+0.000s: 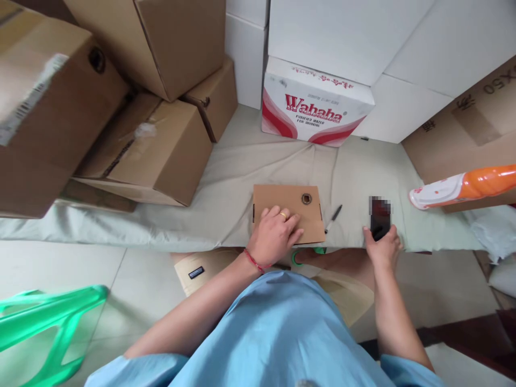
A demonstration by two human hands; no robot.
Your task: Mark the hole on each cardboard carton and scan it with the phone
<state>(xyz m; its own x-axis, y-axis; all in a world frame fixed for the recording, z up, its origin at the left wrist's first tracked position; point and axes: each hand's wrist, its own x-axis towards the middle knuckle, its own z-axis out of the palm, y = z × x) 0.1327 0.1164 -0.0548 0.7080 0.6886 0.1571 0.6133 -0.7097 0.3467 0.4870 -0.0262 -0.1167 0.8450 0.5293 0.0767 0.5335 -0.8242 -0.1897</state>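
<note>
- Small brown cardboard box [311, 223] lies flat at the front edge of the cloth-covered table [236, 166], directly ahead of the person's body. Top looks closed; a dark-rimmed round opening [307, 199] sits toward its far right corner.
- Left hand [274, 234] palm down on the box's left and near part, fingers loosely bent and slightly apart, not wrapped round anything. Pressing or merely resting: cannot tell. Gold ring [283, 215] on a finger, red cord [256, 262] at the wrist.
- Right hand [385, 248] well off to the right, narrowed around the near end of a dark phone [379, 227], thumb on one long side, fingers on the other. Phone's far end is pixelated. Lifted or resting on the cloth: cannot tell.
- Pen [334, 218] lies just beside the box's right edge, between box and phone, touched by neither hand.
- Behind: red-and-white Wahaha carton [312, 115]; larger brown cartons [177, 148] to the left; orange-and-white item [463, 185] to the right.
- Step in hand, as I judge it: handling the phone on one side, with the left hand settled on the box.
- Lifting the phone would call for a firm side pinch; shifting the box, for fingers around its edges, clear of the pen.
</note>
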